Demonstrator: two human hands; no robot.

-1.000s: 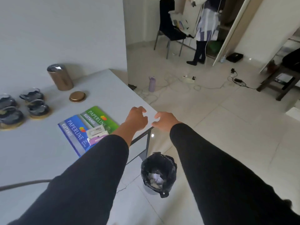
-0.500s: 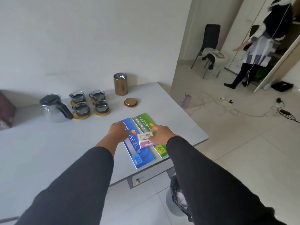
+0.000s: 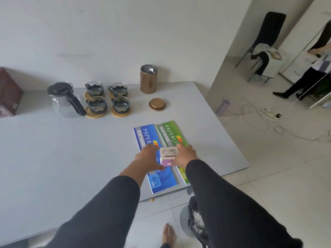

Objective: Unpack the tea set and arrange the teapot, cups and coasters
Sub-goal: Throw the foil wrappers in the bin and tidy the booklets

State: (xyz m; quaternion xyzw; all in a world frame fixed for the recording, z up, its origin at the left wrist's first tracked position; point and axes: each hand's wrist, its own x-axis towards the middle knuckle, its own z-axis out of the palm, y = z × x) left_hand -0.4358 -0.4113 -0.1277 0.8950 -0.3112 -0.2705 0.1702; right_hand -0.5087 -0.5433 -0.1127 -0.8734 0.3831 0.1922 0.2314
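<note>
A glass teapot point(image 3: 62, 101) with a black lid and handle stands at the back left of the grey table point(image 3: 53, 158). To its right, several glass cups point(image 3: 96, 104) sit in a block, each on a round wooden coaster point(image 3: 95, 114). Both my hands are far from them, at the table's front right. My left hand point(image 3: 146, 158) and my right hand point(image 3: 186, 156) flank a small white and purple packet point(image 3: 168, 154), fingers on its left and right edges. The packet lies over two receipt books.
A blue receipt book point(image 3: 161, 179) and a green one point(image 3: 170, 133) lie side by side. A gold canister point(image 3: 148, 79) and its lid point(image 3: 157, 104) stand behind them. A maroon box point(image 3: 9, 93) is far left. A lined bin point(image 3: 191, 221) stands below the table edge. A person point(image 3: 308, 81) stands back right.
My head has swung left from the floor and bin to the table. Both hands moved from the table's corner onto the receipt books and closed in on the small packet.
</note>
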